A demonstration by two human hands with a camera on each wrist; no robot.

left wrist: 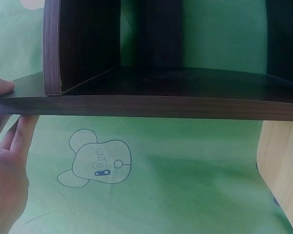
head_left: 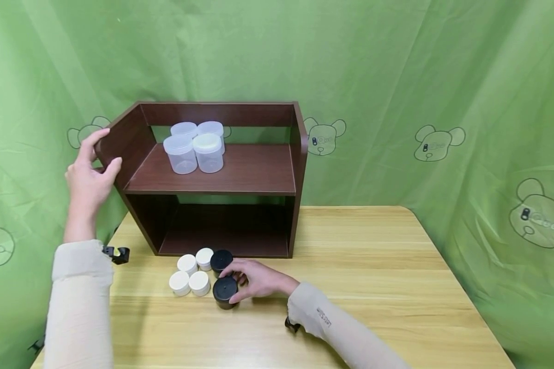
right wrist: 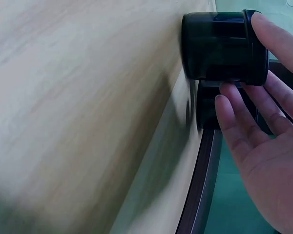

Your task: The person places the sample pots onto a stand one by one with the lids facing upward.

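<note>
Left hand [head_left: 88, 177] grips the shelf's [head_left: 240, 169] side edge; right hand [head_left: 254, 279] loosely cups a black jar [head_left: 224, 292].

I logged a shelf [head_left: 240, 174] at the table's [head_left: 374, 266] back left; four tubs [head_left: 195, 145] on its upper board; six jars [head_left: 203, 277] before it; my right hand [head_left: 258, 279] right of these, left hand [head_left: 88, 177] at the shelf's left side.

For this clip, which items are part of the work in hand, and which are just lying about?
In hand:
- front black jar, under the right hand, fingers around it
- second black jar, just behind it
- brown shelf, its left side panel held by the left hand

Lying about:
- four white-lidded jars on the table
- four clear jars on the shelf's upper level
</note>
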